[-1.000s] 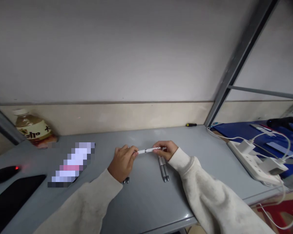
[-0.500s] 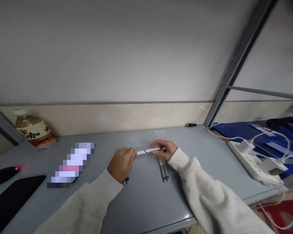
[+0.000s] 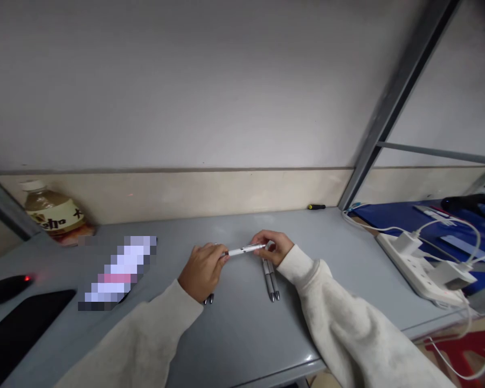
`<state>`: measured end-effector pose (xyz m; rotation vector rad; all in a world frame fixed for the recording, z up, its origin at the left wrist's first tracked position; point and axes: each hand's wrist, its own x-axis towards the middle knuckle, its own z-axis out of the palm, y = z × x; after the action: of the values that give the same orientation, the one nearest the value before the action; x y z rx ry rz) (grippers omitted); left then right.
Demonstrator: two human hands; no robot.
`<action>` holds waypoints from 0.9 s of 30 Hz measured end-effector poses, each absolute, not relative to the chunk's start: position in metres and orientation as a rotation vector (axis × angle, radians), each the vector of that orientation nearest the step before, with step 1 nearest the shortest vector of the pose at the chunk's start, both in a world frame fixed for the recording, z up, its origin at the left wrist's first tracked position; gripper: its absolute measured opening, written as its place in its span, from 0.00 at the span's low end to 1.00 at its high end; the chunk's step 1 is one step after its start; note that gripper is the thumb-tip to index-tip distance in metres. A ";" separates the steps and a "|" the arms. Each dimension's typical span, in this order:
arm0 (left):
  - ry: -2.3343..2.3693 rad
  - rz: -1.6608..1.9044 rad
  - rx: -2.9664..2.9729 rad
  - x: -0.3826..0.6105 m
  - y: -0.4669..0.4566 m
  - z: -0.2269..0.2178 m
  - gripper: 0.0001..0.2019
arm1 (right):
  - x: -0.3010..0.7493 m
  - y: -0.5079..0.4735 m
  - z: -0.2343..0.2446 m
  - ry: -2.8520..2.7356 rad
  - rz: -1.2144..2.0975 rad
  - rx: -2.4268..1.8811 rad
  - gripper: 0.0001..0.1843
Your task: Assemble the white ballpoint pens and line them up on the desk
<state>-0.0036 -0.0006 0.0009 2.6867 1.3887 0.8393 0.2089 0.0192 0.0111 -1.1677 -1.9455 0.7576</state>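
Observation:
A white pen (image 3: 241, 250) is held level just above the grey desk, between my two hands. My left hand (image 3: 204, 271) is closed around its left end, which is hidden in the fingers. At the other end, the thumb and fingers of my right hand (image 3: 274, 248) pinch the pen near its clip. Two white pens with grey grips (image 3: 270, 280) lie side by side below my right hand, their upper ends partly covered. Dark metallic pen tips (image 3: 209, 299) poke out from under my left wrist; the rest of them is hidden.
On the left of the desk (image 3: 242, 334) are a drink bottle (image 3: 59, 215), a phone with a blurred screen (image 3: 119, 274), a black mouse (image 3: 6, 290) and a dark flat object (image 3: 28, 334). A power strip with chargers (image 3: 422, 269) stands right; a yellow-black screwdriver (image 3: 316, 207) lies by the wall.
The pen has turned slightly between my hands, so its clip now shows along the upper side. My fingers have shifted a little; the lying pens have not moved.

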 end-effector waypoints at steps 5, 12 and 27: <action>1.367 0.846 2.682 -0.003 -0.001 0.002 0.13 | 0.210 0.020 0.011 -1.939 0.811 -1.211 0.09; 1.392 0.841 2.725 -0.002 -0.001 0.002 0.14 | 0.209 0.020 0.010 -1.949 0.799 -1.149 0.11; 1.369 0.858 2.720 -0.003 -0.003 0.005 0.14 | 0.215 0.025 0.011 -2.179 0.298 -1.034 0.12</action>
<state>-0.0026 -0.0029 0.0048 2.7199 1.3689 0.8581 0.2153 0.0252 0.0112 -1.0343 -2.1792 0.2981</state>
